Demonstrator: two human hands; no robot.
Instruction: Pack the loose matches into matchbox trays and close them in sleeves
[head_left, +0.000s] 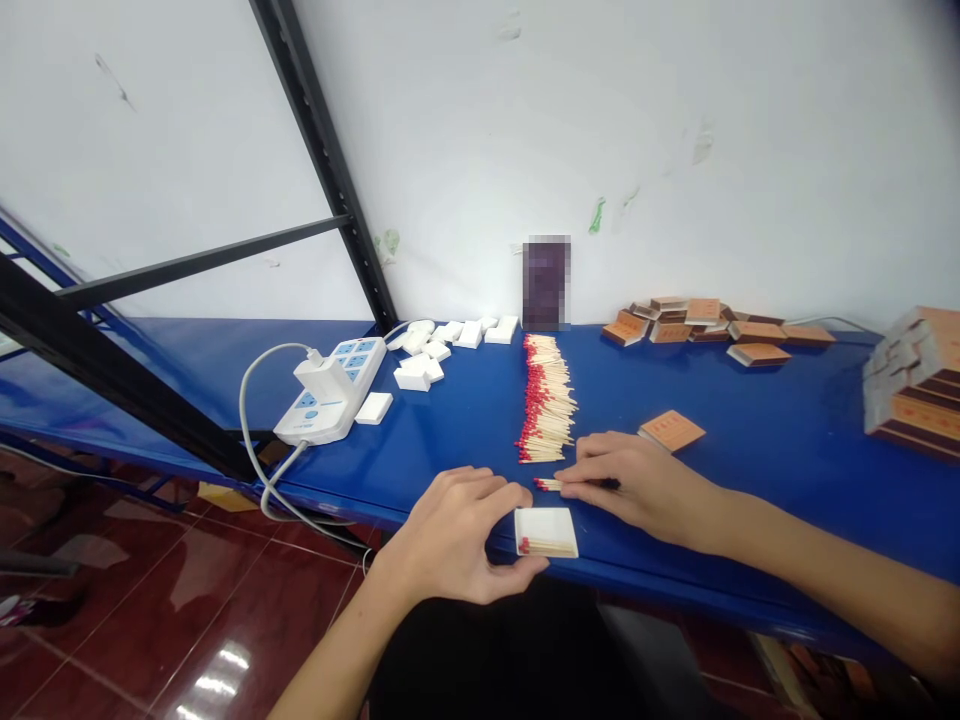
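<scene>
My left hand (457,535) grips a small white matchbox tray (546,530) at the near edge of the blue table (787,430); a few red-tipped matches lie in the tray. My right hand (637,485) rests just behind the tray, fingers pinched on a small bunch of matches (549,484). A long row of red-tipped matches (546,400) lies right behind both hands. An orange matchbox sleeve (672,430) lies beside my right hand.
Several white empty trays (442,345) and a white power strip (330,390) with cable sit at the left. Orange sleeves (712,325) are scattered at the back right. A stack of boxes (911,380) stands far right. A black shelf brace (330,160) crosses the left.
</scene>
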